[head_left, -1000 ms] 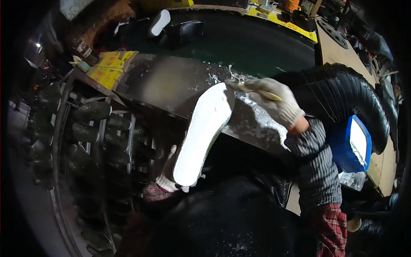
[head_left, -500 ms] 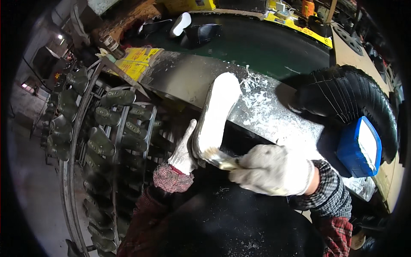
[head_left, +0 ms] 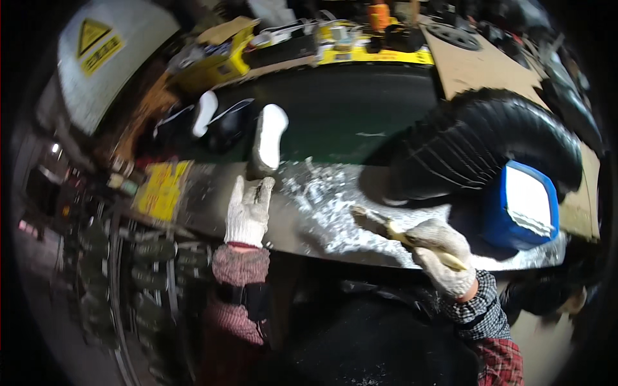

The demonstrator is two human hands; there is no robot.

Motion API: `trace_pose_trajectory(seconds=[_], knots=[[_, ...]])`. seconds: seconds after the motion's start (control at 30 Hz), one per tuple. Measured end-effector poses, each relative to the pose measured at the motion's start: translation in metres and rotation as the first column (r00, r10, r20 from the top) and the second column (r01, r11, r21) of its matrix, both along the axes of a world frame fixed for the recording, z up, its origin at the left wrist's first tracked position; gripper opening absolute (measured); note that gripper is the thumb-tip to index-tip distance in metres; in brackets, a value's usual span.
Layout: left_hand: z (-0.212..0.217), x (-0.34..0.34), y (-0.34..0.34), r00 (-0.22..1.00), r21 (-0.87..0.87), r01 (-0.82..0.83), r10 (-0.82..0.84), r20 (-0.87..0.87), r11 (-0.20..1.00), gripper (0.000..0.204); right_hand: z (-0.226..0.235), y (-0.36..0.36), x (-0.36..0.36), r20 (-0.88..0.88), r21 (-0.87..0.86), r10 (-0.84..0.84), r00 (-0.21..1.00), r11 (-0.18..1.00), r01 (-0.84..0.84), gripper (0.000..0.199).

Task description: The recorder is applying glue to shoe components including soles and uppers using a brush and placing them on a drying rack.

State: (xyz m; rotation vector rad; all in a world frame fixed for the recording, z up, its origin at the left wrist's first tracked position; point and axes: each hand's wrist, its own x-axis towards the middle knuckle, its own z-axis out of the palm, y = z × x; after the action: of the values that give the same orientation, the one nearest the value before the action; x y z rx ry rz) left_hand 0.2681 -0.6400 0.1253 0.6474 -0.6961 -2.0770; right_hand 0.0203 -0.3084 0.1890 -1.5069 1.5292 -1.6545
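Note:
My left hand (head_left: 248, 209), in a white work glove, is stretched forward with fingers apart just below a white shoe sole (head_left: 269, 138) that lies on the dark green belt (head_left: 347, 116). It holds nothing. My right hand (head_left: 441, 254), also gloved, is closed on a pale-handled brush (head_left: 386, 226) whose bristle end points left over the metal ledge (head_left: 322, 219), which is smeared with white residue.
A big black ribbed hose (head_left: 489, 145) curves over the right side. A blue tub (head_left: 521, 206) sits beneath it. More soles and dark shoes (head_left: 212, 119) lie farther up the belt. A yellow label (head_left: 161, 190) and a rack of dark moulds (head_left: 148, 257) are at left.
My left hand has put the white sole down on the belt and let go. My right hand with the brush has swung away to the right.

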Motion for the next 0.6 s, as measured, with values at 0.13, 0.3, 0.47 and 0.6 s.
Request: trace_pose_trajectory(seconds=[0.13, 0.3, 0.47, 0.6], knots=[[0.0, -0.112, 0.05, 0.912, 0.134, 0.402, -0.409, 0.025, 0.906, 0.055, -0.003, 0.064, -0.027, 0.16, -0.083, -0.297, 0.941, 0.946, 0.312, 0.023], [0.017, -0.196, 0.111, 0.793, 0.299, 0.502, -0.57, 0.216, 0.812, 0.037, 0.024, 0.136, -0.045, 0.151, -0.155, -0.675, 0.722, 0.706, 0.691, 0.033], [0.042, -0.17, 0.123, 0.831, 0.449, 0.513, -0.555, -0.046, 0.731, 0.07, 0.057, 0.161, -0.087, -0.064, -0.12, -0.888, 0.455, 0.46, 0.88, 0.021], [0.07, -0.058, 0.108, 0.59, 0.083, 0.739, -0.583, -0.558, 0.669, 0.056, 0.045, 0.147, -0.116, -0.182, -0.073, -0.819, 0.544, 0.563, 0.823, 0.019]])
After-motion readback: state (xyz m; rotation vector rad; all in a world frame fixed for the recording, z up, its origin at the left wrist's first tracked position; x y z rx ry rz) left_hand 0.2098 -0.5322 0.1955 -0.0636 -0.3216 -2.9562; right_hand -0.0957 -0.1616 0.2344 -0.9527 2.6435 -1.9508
